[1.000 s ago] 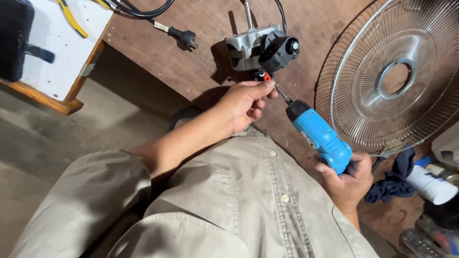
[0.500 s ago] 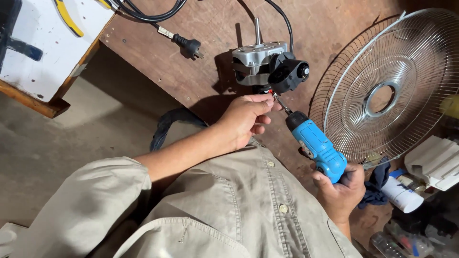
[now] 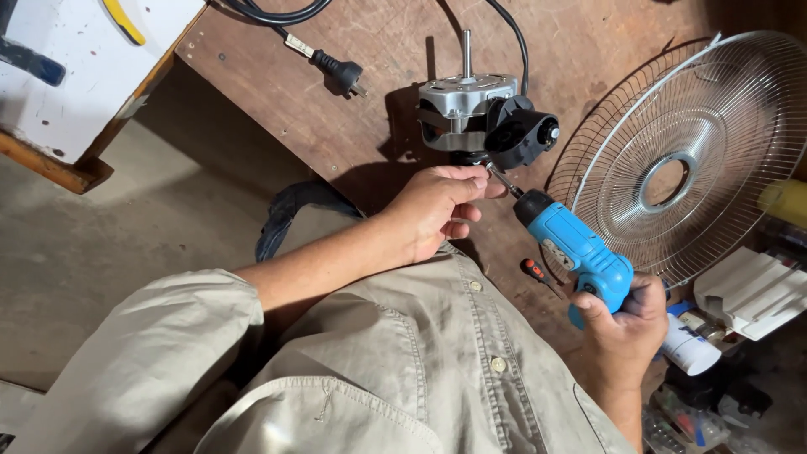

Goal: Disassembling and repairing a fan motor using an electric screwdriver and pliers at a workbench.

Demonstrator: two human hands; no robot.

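Observation:
A grey fan motor (image 3: 467,108) with an upright shaft and a black housing (image 3: 521,134) stands on the brown wooden bench (image 3: 336,126). My left hand (image 3: 437,208) grips the motor's lower front part, just under the black housing. My right hand (image 3: 622,324) holds a blue cordless screwdriver (image 3: 572,248) by its grip. Its bit (image 3: 503,179) points up and left, its tip touching the motor's base beside my left fingers.
A round wire fan guard (image 3: 698,151) lies on the bench at right. A black power plug (image 3: 340,71) and cable lie at the back. A small red-handled screwdriver (image 3: 538,273) lies near the bench edge. White board (image 3: 67,76) at left; white parts (image 3: 748,290) at right.
The view has shifted, so the motor and guard sit lower in frame. The left hand stays on the motor and the driver bit stays at its base.

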